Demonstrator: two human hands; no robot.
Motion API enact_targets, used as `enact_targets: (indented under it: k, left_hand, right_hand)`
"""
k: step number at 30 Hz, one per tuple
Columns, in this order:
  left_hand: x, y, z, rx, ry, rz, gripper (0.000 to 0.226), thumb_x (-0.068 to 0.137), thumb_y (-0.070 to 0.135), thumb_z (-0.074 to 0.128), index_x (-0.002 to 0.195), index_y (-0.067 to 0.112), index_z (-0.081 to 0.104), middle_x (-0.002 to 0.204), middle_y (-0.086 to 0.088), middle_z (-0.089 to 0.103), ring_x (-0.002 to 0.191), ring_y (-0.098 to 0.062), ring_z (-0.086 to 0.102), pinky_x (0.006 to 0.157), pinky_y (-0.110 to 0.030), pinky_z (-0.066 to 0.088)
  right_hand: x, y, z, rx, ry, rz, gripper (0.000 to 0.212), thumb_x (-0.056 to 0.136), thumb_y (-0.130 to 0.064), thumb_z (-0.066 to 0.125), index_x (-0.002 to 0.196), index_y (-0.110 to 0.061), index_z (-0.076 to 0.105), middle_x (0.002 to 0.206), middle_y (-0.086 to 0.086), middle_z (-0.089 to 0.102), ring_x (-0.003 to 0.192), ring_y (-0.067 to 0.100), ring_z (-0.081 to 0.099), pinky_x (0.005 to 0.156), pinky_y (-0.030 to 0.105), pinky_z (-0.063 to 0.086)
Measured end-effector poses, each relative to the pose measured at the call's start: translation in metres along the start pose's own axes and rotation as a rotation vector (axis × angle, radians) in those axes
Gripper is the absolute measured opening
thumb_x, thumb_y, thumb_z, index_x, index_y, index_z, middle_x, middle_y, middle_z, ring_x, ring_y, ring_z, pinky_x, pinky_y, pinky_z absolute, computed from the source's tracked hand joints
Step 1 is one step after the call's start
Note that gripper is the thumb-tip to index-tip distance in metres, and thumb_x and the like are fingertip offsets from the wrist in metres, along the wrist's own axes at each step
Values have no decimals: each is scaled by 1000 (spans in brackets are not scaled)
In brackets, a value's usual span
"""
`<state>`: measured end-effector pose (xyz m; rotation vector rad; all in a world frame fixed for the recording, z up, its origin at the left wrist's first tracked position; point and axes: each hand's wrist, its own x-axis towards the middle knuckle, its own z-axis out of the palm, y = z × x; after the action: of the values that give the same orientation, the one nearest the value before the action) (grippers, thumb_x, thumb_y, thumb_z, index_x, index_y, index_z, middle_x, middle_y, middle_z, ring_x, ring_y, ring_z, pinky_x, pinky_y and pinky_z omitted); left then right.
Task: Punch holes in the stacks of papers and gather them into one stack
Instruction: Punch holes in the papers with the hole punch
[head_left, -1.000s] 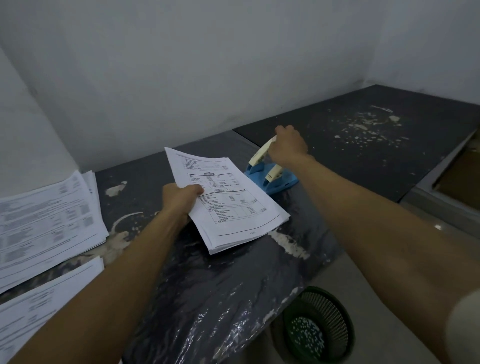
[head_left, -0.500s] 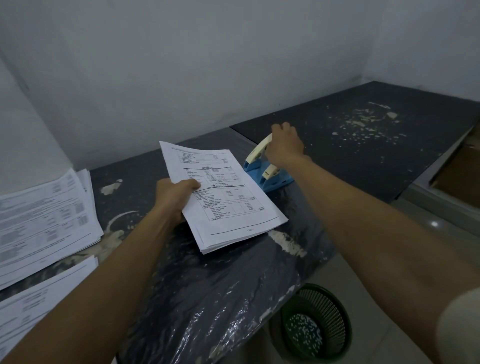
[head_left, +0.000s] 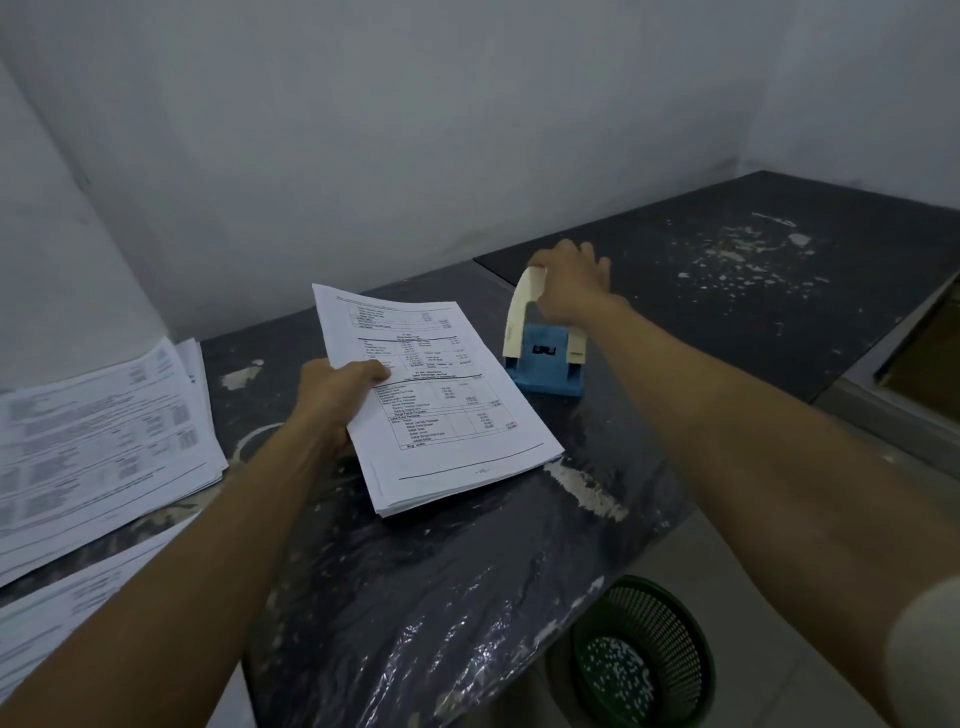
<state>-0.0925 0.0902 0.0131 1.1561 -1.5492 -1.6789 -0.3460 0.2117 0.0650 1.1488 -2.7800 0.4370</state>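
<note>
A stack of printed papers (head_left: 441, 415) lies on the dark table (head_left: 415, 571) in the middle of the head view. My left hand (head_left: 332, 400) grips its left edge, thumb on the top sheet. Just right of the stack stands a blue hole punch with a cream handle (head_left: 545, 358). My right hand (head_left: 571, 286) holds the raised top of that handle. The stack's right edge lies close to the punch, apart from it. Two more paper stacks lie at the left: a large one (head_left: 98, 436) and another (head_left: 62, 618) at the near left edge.
A green mesh wastebasket (head_left: 644, 660) with white paper bits stands on the floor under the table's near right edge. A second dark tabletop (head_left: 753, 291) with pale flecks joins at the right. White walls close the back and left.
The hole punch has turned, its open front now faces me and its handle stands higher. My right hand shifted with it. The stack in my left hand has barely moved.
</note>
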Motion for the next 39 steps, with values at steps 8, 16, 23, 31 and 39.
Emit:
enact_targets:
  k: [8, 16, 23, 31, 39]
  left_hand:
    - [2, -1, -7, 1, -23, -6, 31, 83, -1, 72, 113, 2, 64, 102, -13, 72, 86, -33, 74, 82, -50, 60]
    - [1, -2, 3, -8, -38, 1, 28, 83, -2, 72, 109, 4, 65, 93, -8, 72, 84, -31, 74, 78, -47, 61]
    - [-1, -2, 10, -36, -47, -8, 27, 83, -3, 71, 109, 3, 65, 94, -9, 72, 84, -31, 74, 73, -43, 61]
    - [-4, -2, 35, -111, -71, -34, 26, 84, -5, 69, 109, 2, 65, 93, -9, 72, 82, -29, 73, 65, -39, 61]
    - [0, -7, 64, -188, -4, -77, 28, 83, -6, 70, 110, 0, 66, 101, -14, 72, 84, -32, 72, 76, -50, 61]
  right_hand:
    - [-8, -11, 7, 143, 185, -42, 52, 81, -5, 68, 130, -20, 64, 144, 3, 44, 132, 26, 36, 108, 39, 30]
    - [-12, -28, -1, -32, -22, 113, 71, 70, -56, 79, 119, -9, 58, 119, 11, 61, 114, 33, 52, 74, 35, 44]
    - [-14, -20, -11, 194, -212, 1, 80, 74, -10, 77, 146, -8, 42, 142, 12, 50, 124, 32, 52, 89, 35, 51]
    - [-21, 9, -16, 500, -318, -78, 79, 77, 24, 50, 139, -26, 50, 140, 0, 52, 111, 21, 56, 54, 21, 52]
    - [-17, 15, -30, 653, -316, 4, 39, 85, -9, 56, 123, -4, 63, 122, 17, 61, 103, 30, 60, 83, 37, 51]
